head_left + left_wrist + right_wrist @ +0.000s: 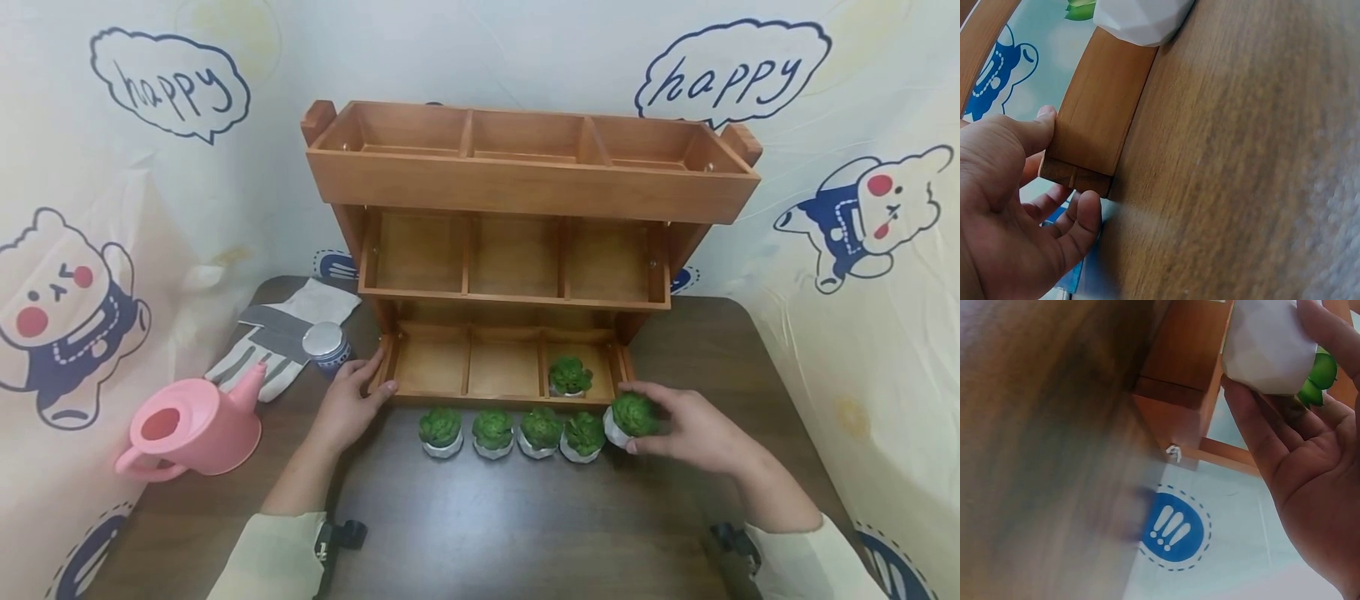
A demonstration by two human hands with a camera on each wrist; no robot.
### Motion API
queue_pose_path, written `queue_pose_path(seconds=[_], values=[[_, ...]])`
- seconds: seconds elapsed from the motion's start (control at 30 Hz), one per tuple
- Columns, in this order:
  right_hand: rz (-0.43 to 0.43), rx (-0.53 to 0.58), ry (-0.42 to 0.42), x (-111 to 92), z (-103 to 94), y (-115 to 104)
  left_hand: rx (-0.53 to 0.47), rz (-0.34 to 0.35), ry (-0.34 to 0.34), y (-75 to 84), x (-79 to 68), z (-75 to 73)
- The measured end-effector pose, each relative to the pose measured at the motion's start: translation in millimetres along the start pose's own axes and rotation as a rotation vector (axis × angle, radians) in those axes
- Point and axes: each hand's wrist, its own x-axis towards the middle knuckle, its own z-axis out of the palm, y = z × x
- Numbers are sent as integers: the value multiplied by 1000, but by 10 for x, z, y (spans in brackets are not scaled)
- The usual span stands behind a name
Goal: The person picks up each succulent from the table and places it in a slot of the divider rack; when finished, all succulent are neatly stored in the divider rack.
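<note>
In the head view my right hand pinches a potted succulent, green in a white faceted pot, by the lowest tier's right front corner. The right wrist view shows the pot between thumb and fingers. My left hand grips the left front corner of the wooden plant stand, thumb on the front board. One succulent sits in the lowest tier's right compartment. In front, several more form a row, from a left succulent to a right succulent.
Left of the stand lie grey-white gloves, with a blue jar with a silvery lid beside them. A pink watering can stands at the table's left. Printed cloth hangs behind and along both sides of the dark wooden table.
</note>
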Motion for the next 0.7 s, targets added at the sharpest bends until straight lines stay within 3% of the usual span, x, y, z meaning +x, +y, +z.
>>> queue_pose_path(seconds=[0.3, 0.7], values=[[-14, -29, 27, 81, -88, -125, -2, -8, -14, 18, 43, -8], [-54, 49, 13, 245, -26, -307, 4, -7, -21, -14, 5, -3]])
